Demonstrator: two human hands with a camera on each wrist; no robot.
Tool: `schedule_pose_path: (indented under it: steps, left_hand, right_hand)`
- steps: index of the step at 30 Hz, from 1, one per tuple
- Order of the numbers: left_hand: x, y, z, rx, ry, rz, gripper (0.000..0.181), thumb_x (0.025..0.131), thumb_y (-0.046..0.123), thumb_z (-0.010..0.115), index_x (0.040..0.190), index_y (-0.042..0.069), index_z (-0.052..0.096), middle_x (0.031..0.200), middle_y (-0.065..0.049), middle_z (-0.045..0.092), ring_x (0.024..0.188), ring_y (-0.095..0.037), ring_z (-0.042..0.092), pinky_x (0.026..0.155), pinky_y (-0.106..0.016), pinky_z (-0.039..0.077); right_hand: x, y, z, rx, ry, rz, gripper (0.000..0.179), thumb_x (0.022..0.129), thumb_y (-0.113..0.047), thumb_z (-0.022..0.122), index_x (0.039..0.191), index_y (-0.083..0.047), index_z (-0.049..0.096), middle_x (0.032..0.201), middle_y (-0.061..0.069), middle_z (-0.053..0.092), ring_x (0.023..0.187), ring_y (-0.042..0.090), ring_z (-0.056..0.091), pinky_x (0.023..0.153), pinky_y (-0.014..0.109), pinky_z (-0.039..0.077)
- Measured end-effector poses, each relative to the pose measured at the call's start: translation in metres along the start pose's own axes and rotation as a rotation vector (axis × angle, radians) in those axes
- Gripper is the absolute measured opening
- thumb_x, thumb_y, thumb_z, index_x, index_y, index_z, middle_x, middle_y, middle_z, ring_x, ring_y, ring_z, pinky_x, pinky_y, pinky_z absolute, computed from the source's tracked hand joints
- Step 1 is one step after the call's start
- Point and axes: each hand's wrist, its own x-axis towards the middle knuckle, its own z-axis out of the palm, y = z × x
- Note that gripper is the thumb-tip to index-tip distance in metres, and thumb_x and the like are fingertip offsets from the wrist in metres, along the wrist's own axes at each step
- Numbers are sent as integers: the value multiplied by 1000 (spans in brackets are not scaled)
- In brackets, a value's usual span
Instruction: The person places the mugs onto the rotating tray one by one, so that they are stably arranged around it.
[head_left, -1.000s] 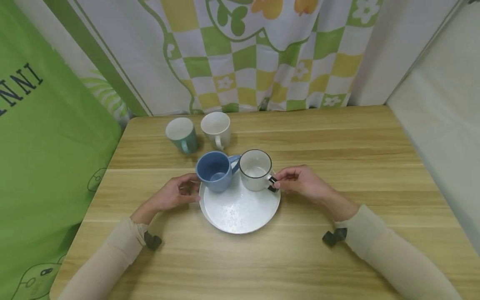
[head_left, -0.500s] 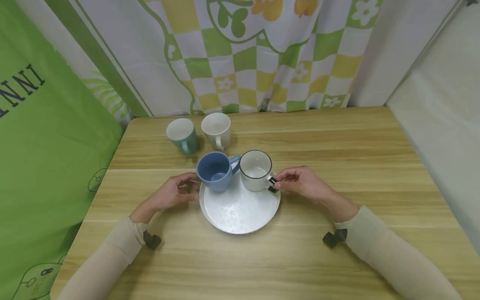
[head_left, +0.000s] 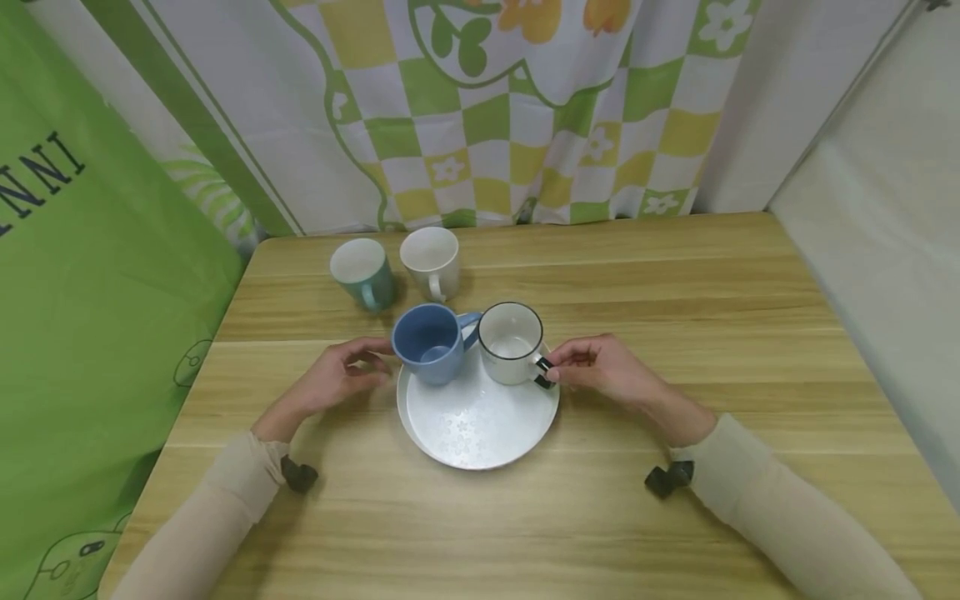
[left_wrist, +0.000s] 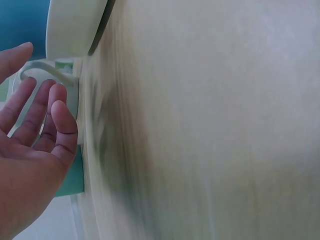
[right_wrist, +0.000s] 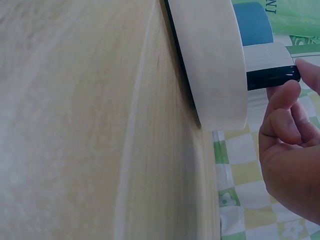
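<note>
On a round white tray (head_left: 480, 437) stand a blue mug (head_left: 438, 367) at the back left and a white mug (head_left: 504, 364) with a dark rim beside it. The blue mug's handle points right, up against the white mug's side. My right hand (head_left: 611, 372) pinches the white mug's black handle (right_wrist: 272, 77) between thumb and fingers, the mug upright over the tray. To the left of the blue mug is my left hand (head_left: 333, 379), its fingers loosely bent and holding nothing. In the left wrist view its thumb (left_wrist: 17, 59) is near the tray's edge.
Behind the tray at the back left, a teal mug (head_left: 375, 286) and a plain white mug (head_left: 442, 275) stand side by side on the wooden table (head_left: 675, 533). A checkered curtain (head_left: 525, 150) hangs along the back edge; green cloth (head_left: 97, 333) hangs at left.
My left hand has drawn slightly left, away from the tray's rim. My right hand keeps its pinch on the white mug's handle, and the mugs stay in place.
</note>
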Motion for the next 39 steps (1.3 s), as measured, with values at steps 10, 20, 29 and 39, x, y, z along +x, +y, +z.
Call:
schedule_pose_path:
  steps: [10, 20, 29, 39]
  left_hand:
    - [-1, -3, -10, 43, 30, -42, 45, 90, 8, 74, 133, 4, 60, 133, -18, 63, 107, -23, 65, 84, -24, 58]
    - [1, -2, -16, 98, 168, -81, 37, 94, 8, 69, 130, 4, 63, 127, -17, 67, 98, -7, 64, 84, -19, 55]
    - [9, 2, -19, 152, 267, -96, 32, 97, 19, 67, 125, 5, 66, 121, -15, 71, 98, 1, 63, 85, -15, 51]
    - [17, 5, -23, 175, 377, -173, 34, 99, 29, 64, 123, 5, 66, 117, -12, 70, 97, 2, 59, 86, -21, 48]
  right_hand:
    - [0, 0, 0, -3, 19, 4, 26, 90, -13, 74, 109, 4, 71, 92, 2, 72, 83, 16, 67, 73, 23, 58]
    - [-3, 3, -6, -17, 43, -16, 29, 90, -12, 74, 114, 4, 69, 105, 15, 73, 90, 16, 70, 80, 24, 58]
    - [-8, 6, -12, -83, 65, -47, 30, 88, -9, 74, 115, 4, 68, 107, 19, 73, 88, 11, 69, 77, 22, 58]
    - [-7, 10, -13, -173, 95, -37, 29, 88, -13, 75, 114, -2, 70, 109, 17, 74, 79, 10, 66, 69, 23, 55]
